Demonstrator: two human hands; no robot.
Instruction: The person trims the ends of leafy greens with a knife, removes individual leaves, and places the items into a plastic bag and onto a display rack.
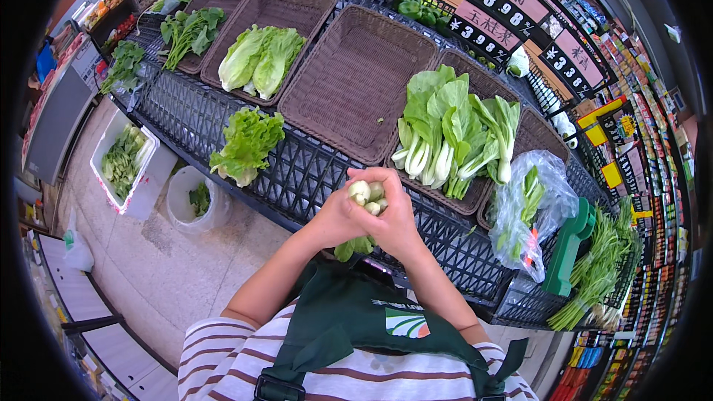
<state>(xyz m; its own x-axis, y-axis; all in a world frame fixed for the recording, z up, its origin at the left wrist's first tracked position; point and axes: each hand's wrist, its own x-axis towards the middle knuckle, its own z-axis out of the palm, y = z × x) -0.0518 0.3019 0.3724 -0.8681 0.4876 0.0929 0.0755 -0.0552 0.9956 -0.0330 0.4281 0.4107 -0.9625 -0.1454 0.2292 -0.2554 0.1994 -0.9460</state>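
Note:
My left hand [340,214] and my right hand [392,211] close together around a bunch of bok choy [367,196], its white stem ends facing up. Green leaves of the bunch show below my hands. Just beyond them, to the right, more bok choy [445,128] lies in a brown woven basket. A brown woven basket [356,72] with only a leaf scrap in it stands in front of me. Left of it, heads of romaine-type lettuce [262,61] lie in another basket. A loose curly lettuce [248,145] rests on the black rack.
A black plastic lattice shelf [312,178] runs before me. Right are a clear plastic bag [529,211] with greens, a green tape dispenser [568,248] and long thin greens [601,267]. On the floor at left stand a white foam box [150,172] of greens and a translucent bin [192,217].

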